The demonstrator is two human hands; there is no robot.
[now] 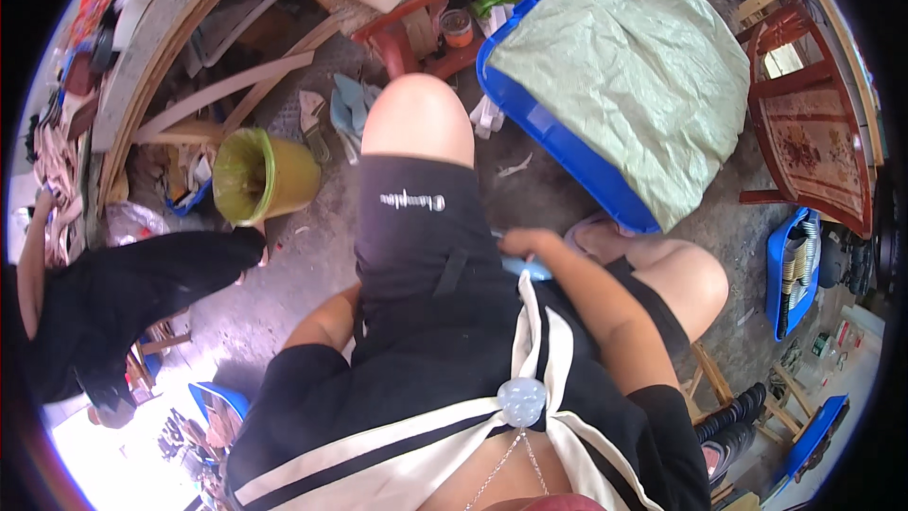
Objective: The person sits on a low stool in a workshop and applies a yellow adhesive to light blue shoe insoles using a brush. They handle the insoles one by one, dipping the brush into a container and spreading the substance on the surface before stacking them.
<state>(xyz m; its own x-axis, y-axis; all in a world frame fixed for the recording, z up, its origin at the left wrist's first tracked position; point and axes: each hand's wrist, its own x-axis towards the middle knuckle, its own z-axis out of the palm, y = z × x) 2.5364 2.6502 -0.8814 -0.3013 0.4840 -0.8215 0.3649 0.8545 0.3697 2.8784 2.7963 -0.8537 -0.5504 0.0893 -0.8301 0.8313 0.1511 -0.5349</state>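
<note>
Watching remotely, I saw the right hand [526, 244], its grip unreadable, just beside a light-blue object [527, 269] between the thighs [416, 218], the left hand hidden, and nothing visibly finished or remaining.

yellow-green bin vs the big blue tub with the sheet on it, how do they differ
The yellow-green bin has an open, round mouth, while the blue tub is mostly covered by a crinkled pale green sheet. The bin looks much smaller than the tub. The bin is left of the person's bare knee, the tub right of it. Both are ahead of the person.
</note>
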